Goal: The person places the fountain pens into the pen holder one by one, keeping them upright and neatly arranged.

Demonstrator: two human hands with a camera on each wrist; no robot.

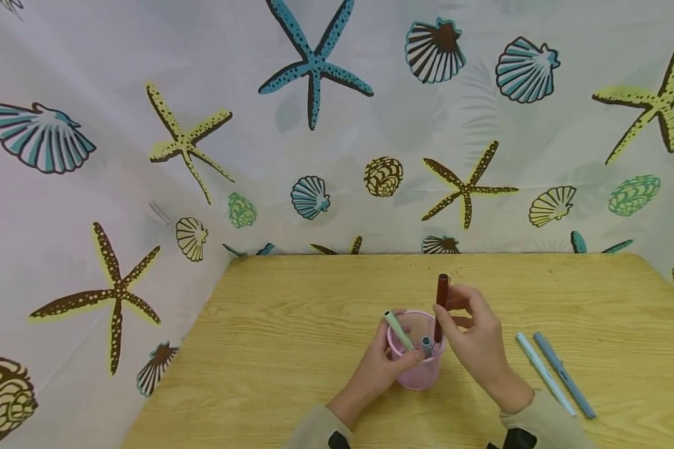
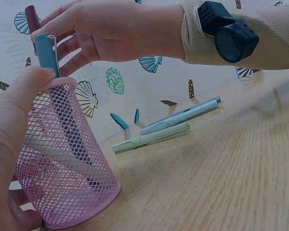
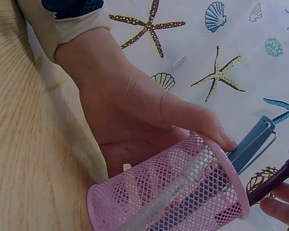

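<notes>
A pink mesh pen cup [image 1: 418, 376] stands on the table, with my left hand [image 1: 384, 362] gripping it around the side. Its thumb lies at the rim against a blue pen [image 2: 48, 50] that stands inside. A pale green pen [image 1: 399, 330] leans out of the cup's left side in the head view. Between thumb and fingers, my right hand [image 1: 477, 337] pinches a dark red pen [image 1: 442, 293], held nearly upright. The red pen's lower end is inside the cup mouth, as the right wrist view shows through the mesh [image 3: 183, 192].
On the wooden table [image 1: 269, 349], right of my right hand, lie a light blue pen [image 1: 545, 373] and a darker blue pen [image 1: 564, 374], side by side. A cloth [image 1: 348, 218] printed with shells and starfish hangs behind the table and along its left side.
</notes>
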